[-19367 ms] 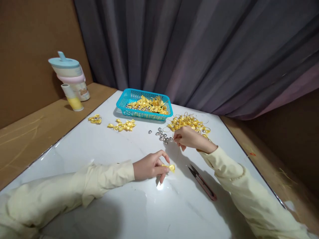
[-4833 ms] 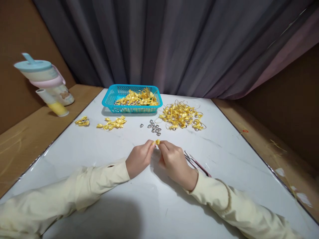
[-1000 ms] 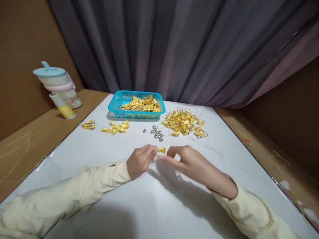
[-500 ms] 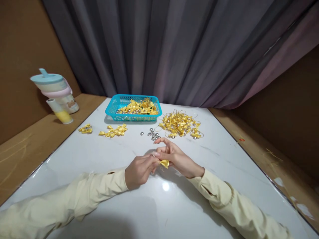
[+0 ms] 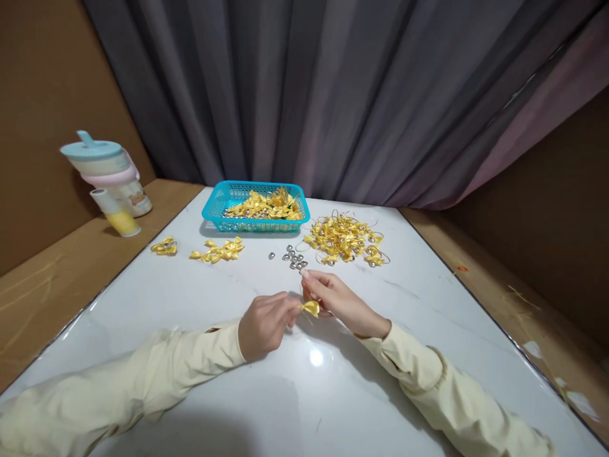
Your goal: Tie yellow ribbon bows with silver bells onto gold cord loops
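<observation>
Over the middle of the table, my left hand [image 5: 267,325] pinches a small yellow satin bow [image 5: 311,308] by its left side. A thin cord [image 5: 301,291] rises from the bow toward my right hand [image 5: 337,301], whose thumb and index finger are pressed together on it. The right hand's lower fingers curl behind the bow and are partly hidden. Just beyond those fingertips lies a small cluster of silver heart-shaped beads [image 5: 297,259]. To their right is a heap of yellow bows with beads and looped cords [image 5: 340,236].
A blue plastic basket [image 5: 257,225] of yellow bows and beads stands at the back of the white table [image 5: 190,406]. Loose bows [image 5: 219,251] and a smaller bunch [image 5: 164,246] lie on the left. A tumbler [image 5: 107,171] and a yellow spool [image 5: 118,216] stand beyond the left edge.
My right hand has drawn away from the left fingertips, up and right, and its raised index finger has closed against the thumb. The left hand stays on the bow.
</observation>
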Available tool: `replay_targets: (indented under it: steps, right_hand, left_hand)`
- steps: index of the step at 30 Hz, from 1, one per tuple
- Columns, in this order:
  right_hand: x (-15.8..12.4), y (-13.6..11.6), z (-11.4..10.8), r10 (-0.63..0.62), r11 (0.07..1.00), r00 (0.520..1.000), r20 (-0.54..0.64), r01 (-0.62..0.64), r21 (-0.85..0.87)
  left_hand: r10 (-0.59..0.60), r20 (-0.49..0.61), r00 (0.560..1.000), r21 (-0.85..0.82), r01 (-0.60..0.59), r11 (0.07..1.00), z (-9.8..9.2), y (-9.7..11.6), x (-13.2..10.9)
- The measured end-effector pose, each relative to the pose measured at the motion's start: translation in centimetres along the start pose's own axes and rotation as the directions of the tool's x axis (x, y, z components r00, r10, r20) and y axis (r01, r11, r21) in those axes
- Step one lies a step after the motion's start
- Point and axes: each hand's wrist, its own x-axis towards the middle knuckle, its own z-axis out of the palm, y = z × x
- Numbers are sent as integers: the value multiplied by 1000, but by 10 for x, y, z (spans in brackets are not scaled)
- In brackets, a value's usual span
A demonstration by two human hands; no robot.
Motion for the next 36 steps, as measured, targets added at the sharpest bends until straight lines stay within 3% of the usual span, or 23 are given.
replay_targets:
  steps: [3, 5, 9, 15, 22, 25, 27, 29, 32, 36]
  right_hand:
    - [0, 4, -4, 74, 995, 976, 206, -86, 46]
    - [-1, 5, -4, 101, 991, 960, 260, -121, 64]
    - [-2, 4, 1, 130, 982, 973, 188, -153, 112]
    - [-3, 7, 12, 32, 994, 999, 2, -32, 106]
    - [-2, 9, 13, 35, 994, 999, -12, -34, 100]
    - [3, 13, 9, 64, 987, 996, -55, -55, 151]
    - [7, 16, 3, 75, 983, 992, -99, -57, 175]
    - [12, 17, -5, 76, 982, 987, -139, -50, 181]
    - [18, 14, -19, 41, 984, 974, -221, -1, 176]
    - [21, 7, -38, -16, 986, 941, -339, 71, 153]
  left_hand:
    - [-17, -9, 1000, 29, 17, 999, 0, 0, 0]
    - [-2, -13, 1000, 46, 3, 999, 0, 0, 0]
    - [3, 6, 1000, 59, -4, 998, 0, -2, 2]
    - [33, 5, 999, 54, -33, 998, 0, -3, 2]
    - [50, 27, 998, 102, -52, 993, -2, -5, 2]
    - [180, 50, 982, 130, -185, 974, -2, 1, 4]
    - [313, 105, 944, 137, -326, 935, -3, 8, 5]
    - [358, 154, 921, 128, -378, 917, -3, 15, 7]
    - [294, 164, 942, 80, -309, 948, -5, 21, 9]
    - [42, 95, 995, -90, -33, 995, -11, 27, 12]
